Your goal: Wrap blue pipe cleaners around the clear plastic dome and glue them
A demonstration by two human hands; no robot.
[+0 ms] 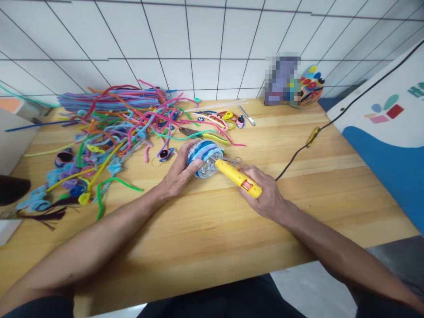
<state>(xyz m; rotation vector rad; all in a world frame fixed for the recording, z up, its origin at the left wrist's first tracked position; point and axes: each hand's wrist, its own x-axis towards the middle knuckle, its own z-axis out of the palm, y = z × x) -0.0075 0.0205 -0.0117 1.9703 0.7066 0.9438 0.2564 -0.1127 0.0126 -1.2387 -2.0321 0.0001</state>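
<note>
My left hand point(181, 171) is closed around a clear ball point(205, 155) banded with blue, white and lilac pipe cleaners. Its lower right side shows bare, see-through surface. In my right hand point(264, 191) is a yellow glue gun point(236, 176), its nozzle end at the ball's bare side; whether the tip touches I cannot tell. A black cord point(293, 158) leads away from behind my right hand. Small scissors point(234, 160) lie just behind the gun. Beyond the ball rest pliers point(217, 139) with yellow-green handles.
Loose pipe cleaners point(132, 119) in many colours heap across the left and back of the wooden table point(198, 238). A utility knife point(247, 115) lies near the tiled wall. At the back right stands a basket point(308, 95) of colourful pieces. A yellow cord switch point(313, 137) lies at right.
</note>
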